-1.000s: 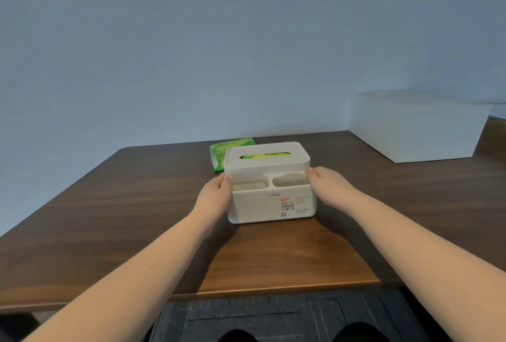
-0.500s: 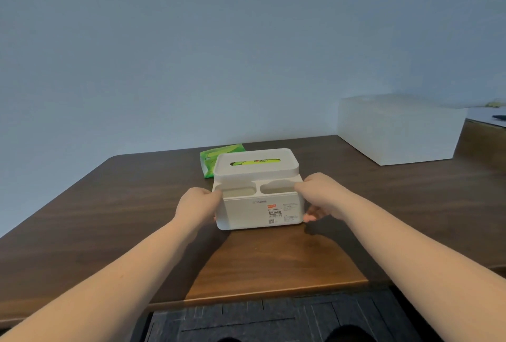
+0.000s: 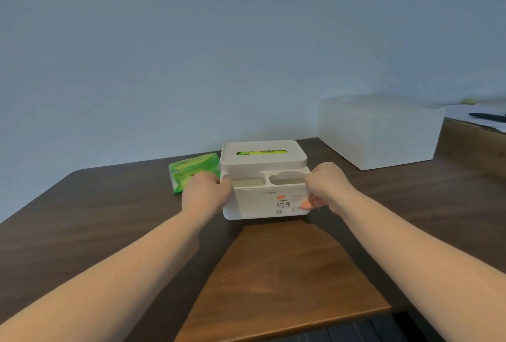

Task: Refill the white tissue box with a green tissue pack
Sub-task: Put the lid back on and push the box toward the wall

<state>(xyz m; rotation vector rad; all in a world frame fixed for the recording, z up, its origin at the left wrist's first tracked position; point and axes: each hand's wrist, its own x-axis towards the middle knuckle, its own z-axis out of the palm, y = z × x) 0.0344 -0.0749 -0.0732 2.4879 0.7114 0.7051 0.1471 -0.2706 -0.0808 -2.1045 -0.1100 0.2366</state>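
The white tissue box [image 3: 261, 202] stands on the brown table [image 3: 109, 221], with two small open compartments along its near side. Green packaging shows through the slot in its lid [image 3: 262, 153]. My left hand [image 3: 204, 195] grips the box's left side and my right hand [image 3: 327, 188] grips its right side, thumb on the front label. A green tissue pack [image 3: 191, 170] lies flat on the table behind and left of the box, partly hidden by my left hand.
A large white box [image 3: 380, 129] sits at the table's far right. Beyond it lies a surface with papers and a dark pen [image 3: 487, 117]. The table's near edge runs just below my forearms, above dark floor tiles.
My hands have shifted further around the tissue box's sides, the right thumb now on its front. The view has tilted and the box appears drawn slightly nearer.
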